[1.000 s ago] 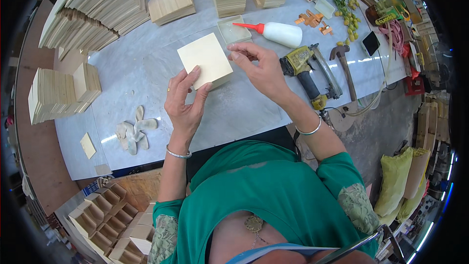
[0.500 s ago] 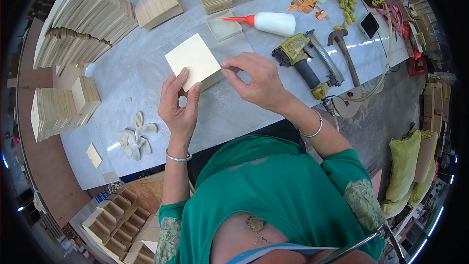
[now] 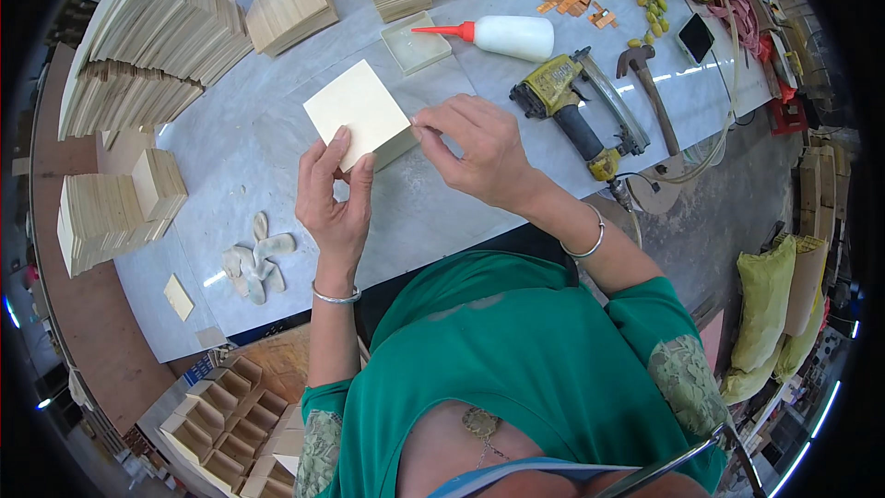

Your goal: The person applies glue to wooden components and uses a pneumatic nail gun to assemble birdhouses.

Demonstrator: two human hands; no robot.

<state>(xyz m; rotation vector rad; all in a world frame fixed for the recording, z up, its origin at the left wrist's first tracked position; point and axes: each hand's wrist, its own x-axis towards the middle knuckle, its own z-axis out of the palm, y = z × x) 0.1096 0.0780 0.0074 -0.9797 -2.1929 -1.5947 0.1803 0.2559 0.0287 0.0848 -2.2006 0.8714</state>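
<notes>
A small pale wooden box [image 3: 358, 111] with a flat square top is held above the middle of the table. My left hand [image 3: 332, 192] grips its near left edge, thumb and fingers on either side of the corner. At the right corner of the box, my right hand [image 3: 475, 148] is closed in a pinch, its fingertips touching or nearly touching the wood. Whatever those fingertips may hold is too small to make out. Beyond the box lies a white glue bottle [image 3: 514, 38] with a red nozzle, its tip over a shallow clear tray [image 3: 417, 48].
A yellow and black nail gun [image 3: 576, 111] with a hose and a hammer [image 3: 649, 92] lie to the right. Stacks of wooden pieces [image 3: 157, 23] stand at the left and back. A crumpled glove [image 3: 256, 260] rests at the left, and compartmented wooden boxes [image 3: 226, 415] sit lower left.
The whole view has shifted slightly. Both hands keep almost the same pose at the box, with the right fingertips still at its corner.
</notes>
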